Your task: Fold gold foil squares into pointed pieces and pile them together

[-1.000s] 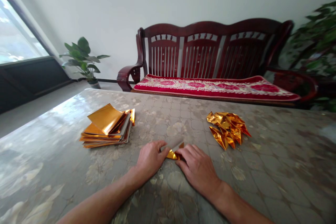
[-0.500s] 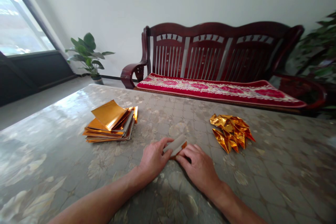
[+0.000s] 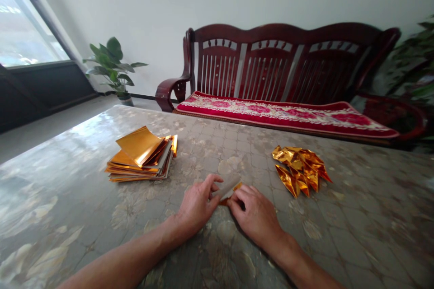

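Since half a second ago, left forefinger lifted away from the paper's far edge; the grey fold sits lower between the hands; view shifted slightly.

Left hand: fingers parted and loose, thumb tip against the left end of the paper; right hand: fingers curled, pinching the paper's right end near its corner; paper lies low over the table, midway between the hands, grey side up, gold along the near edge and right corner.

Containers: one small pot, back left, holding a broad-leaved plant; its lower part is hidden by the table edge.

Hard to make out: the paper's ends, under fingers; right fingertips partly hidden; forearms cut off below; second plant blurred and cropped at right; window washed out, cropped.

Materials: stack of paper at left, flat squares, gold foil and grey faces, uneven edges, top sheet curling; folded gold pieces at right, shiny, creased, pointed, heaped together; tabletop floral with grid lines, glossy; bench dark red wood, slatted back; cloth on its seat red, flowered.
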`<move>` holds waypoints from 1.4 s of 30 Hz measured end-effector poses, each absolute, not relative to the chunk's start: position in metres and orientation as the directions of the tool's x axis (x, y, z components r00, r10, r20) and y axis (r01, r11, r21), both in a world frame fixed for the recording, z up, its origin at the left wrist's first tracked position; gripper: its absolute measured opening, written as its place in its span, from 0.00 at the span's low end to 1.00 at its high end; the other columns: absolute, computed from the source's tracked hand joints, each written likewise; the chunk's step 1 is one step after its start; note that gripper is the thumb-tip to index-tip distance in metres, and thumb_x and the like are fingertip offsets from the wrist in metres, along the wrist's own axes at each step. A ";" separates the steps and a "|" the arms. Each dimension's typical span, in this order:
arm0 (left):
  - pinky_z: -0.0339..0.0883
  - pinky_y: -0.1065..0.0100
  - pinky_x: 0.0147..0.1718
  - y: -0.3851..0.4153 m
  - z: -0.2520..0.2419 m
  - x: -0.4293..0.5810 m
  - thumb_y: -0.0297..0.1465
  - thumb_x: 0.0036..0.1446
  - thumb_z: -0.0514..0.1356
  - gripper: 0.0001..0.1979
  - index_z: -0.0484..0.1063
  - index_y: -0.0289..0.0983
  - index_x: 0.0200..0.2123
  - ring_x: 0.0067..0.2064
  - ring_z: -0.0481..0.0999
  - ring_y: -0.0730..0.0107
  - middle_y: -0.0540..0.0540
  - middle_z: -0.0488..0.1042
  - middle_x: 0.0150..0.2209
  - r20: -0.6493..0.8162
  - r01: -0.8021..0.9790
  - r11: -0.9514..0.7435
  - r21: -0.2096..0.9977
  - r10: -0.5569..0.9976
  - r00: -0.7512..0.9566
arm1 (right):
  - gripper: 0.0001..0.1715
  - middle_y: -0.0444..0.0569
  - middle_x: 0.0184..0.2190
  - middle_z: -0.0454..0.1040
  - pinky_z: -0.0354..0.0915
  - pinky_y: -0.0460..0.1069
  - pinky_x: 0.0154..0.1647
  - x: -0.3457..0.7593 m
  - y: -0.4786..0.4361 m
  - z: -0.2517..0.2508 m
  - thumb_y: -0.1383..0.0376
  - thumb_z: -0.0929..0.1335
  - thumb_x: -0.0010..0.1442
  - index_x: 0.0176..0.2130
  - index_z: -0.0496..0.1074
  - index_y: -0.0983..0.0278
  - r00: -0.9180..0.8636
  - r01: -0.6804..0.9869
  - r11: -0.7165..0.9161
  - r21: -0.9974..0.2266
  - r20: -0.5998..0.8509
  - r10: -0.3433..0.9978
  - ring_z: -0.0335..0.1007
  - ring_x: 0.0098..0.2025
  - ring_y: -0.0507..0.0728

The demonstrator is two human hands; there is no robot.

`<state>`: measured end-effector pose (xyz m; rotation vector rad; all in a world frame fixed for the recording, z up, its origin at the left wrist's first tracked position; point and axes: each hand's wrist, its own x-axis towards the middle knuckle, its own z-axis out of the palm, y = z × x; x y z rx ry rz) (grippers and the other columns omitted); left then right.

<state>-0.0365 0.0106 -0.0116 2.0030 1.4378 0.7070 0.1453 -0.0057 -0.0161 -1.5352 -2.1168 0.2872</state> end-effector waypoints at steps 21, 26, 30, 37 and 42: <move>0.59 0.69 0.31 0.010 -0.010 -0.030 0.26 0.53 0.58 0.20 0.61 0.41 0.50 0.33 0.76 0.67 0.54 0.76 0.30 0.095 0.734 -0.243 0.634 0.967 0.238 | 0.10 0.43 0.28 0.71 0.55 0.49 0.33 0.145 -0.004 -0.014 0.69 0.67 0.58 0.25 0.67 0.60 -0.201 0.813 0.284 -0.508 0.212 0.956 0.66 0.36 0.56; 0.60 0.69 0.34 0.010 -0.010 -0.030 0.26 0.54 0.58 0.20 0.61 0.41 0.50 0.36 0.76 0.66 0.53 0.76 0.31 0.091 0.747 -0.247 0.618 0.965 0.244 | 0.11 0.42 0.28 0.71 0.56 0.48 0.34 0.145 -0.003 -0.011 0.65 0.67 0.60 0.25 0.68 0.60 -0.199 0.783 0.256 -0.567 0.160 0.967 0.67 0.36 0.55; 0.61 0.68 0.34 0.009 -0.011 -0.030 0.25 0.53 0.57 0.20 0.61 0.41 0.50 0.35 0.76 0.66 0.53 0.76 0.32 0.100 0.755 -0.263 0.601 0.962 0.256 | 0.13 0.43 0.29 0.72 0.56 0.48 0.36 0.145 -0.003 -0.010 0.62 0.67 0.61 0.25 0.70 0.60 -0.202 0.772 0.248 -0.584 0.145 0.969 0.67 0.37 0.56; 0.61 0.67 0.35 0.009 -0.009 -0.030 0.24 0.52 0.57 0.21 0.61 0.41 0.50 0.35 0.75 0.65 0.54 0.75 0.31 0.101 0.762 -0.272 0.588 0.959 0.264 | 0.05 0.42 0.27 0.71 0.58 0.48 0.36 0.151 -0.007 -0.009 0.65 0.69 0.57 0.29 0.73 0.59 -0.264 0.657 0.327 -0.679 0.200 0.944 0.67 0.34 0.54; 0.61 0.68 0.36 0.009 -0.009 -0.031 0.24 0.52 0.57 0.21 0.62 0.41 0.50 0.35 0.75 0.66 0.54 0.75 0.32 0.102 0.754 -0.268 0.599 0.960 0.261 | 0.07 0.42 0.28 0.71 0.58 0.48 0.37 0.148 -0.007 -0.009 0.65 0.70 0.57 0.27 0.73 0.59 -0.277 0.681 0.341 -0.649 0.202 0.939 0.67 0.36 0.54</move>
